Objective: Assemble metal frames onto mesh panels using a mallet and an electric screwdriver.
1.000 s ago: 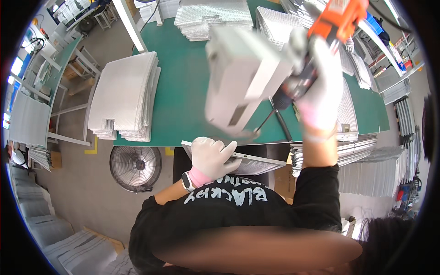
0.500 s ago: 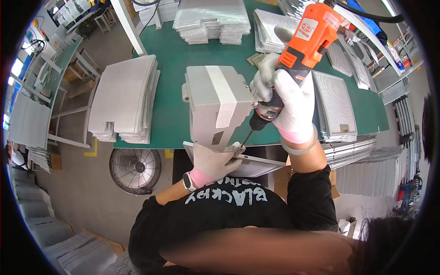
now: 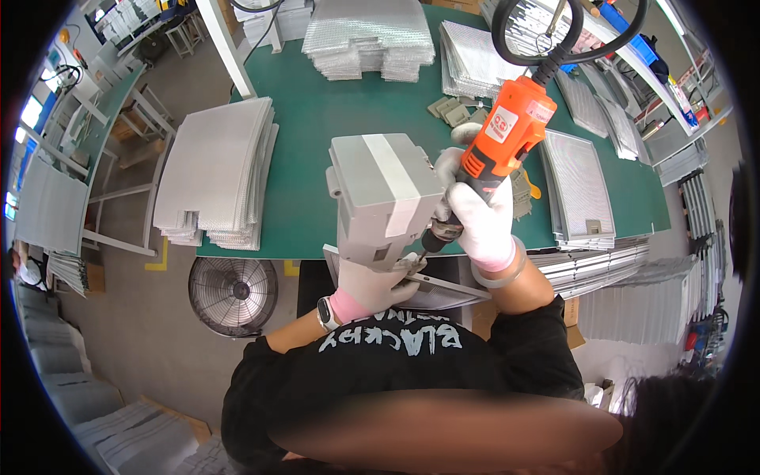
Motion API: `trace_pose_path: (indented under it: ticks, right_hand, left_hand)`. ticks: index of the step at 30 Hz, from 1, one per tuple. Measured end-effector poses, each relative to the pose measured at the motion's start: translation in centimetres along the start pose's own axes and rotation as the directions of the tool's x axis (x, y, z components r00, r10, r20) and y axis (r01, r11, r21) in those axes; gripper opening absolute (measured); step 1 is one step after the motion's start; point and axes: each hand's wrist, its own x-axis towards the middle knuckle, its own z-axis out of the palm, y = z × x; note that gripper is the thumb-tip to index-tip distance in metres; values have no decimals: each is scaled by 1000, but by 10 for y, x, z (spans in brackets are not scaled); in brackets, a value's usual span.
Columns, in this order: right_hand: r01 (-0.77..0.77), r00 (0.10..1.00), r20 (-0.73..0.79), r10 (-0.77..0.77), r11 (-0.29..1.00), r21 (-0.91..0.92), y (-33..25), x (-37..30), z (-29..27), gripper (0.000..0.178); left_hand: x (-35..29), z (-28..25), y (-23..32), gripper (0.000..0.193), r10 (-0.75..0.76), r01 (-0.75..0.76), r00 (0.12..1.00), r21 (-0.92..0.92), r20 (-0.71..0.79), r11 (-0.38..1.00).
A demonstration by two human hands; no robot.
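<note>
My right hand (image 3: 481,226), in a white glove, is wrapped round the orange and black electric screwdriver (image 3: 507,131). Its tip points down at the edge of a framed mesh panel (image 3: 443,294), which rests between my body and the table edge. My left hand (image 3: 368,286), also gloved, grips that panel's edge beside a small fitting (image 3: 413,264) under the tip. A grey plastic box (image 3: 376,190) with a strip of pale tape sits left of the screwdriver and hides part of both hands; how it is held or joined to the tool I cannot tell.
Stacked mesh sheets (image 3: 210,170) lie on the green table (image 3: 317,111) at left, with another stack (image 3: 368,39) at the back. Framed panels (image 3: 582,186) lie at right near small grey fittings (image 3: 455,111). A black cable (image 3: 546,59) hangs above; a fan (image 3: 233,294) stands below.
The screwdriver and my right hand have come down and toward me, bringing the tip closer to the fitting. The grey box has shifted down and slightly right. My left hand stays almost in place.
</note>
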Motion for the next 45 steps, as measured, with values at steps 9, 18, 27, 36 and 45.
trace_pose_path:
  ticks: [9,18,27,36,45]
  right_hand:
    - [27,999,39,-29,998,57,7,-9,-4,48]
    - [49,996,78,-54,997,58,0,-4,-3,44]
    - [116,936,-253,-243,895,-431,-92,83,-38,40]
    - [192,742,240,-626,-145,-971,-156,154,-112,92]
    - [473,598,716,-360,-562,-678,-86,71,-57,68]
  left_hand:
    - [1,7,0,22,141,-142,969,5,-203,990]
    - [0,8,-1,23,117,-117,973,10,-201,993]
    - [30,-25,-12,33,74,-68,997,152,-31,986]
    - [146,-76,-88,36,-112,111,994,154,-3,982]
    - [162,-75,-68,34,27,-14,999,270,-45,963]
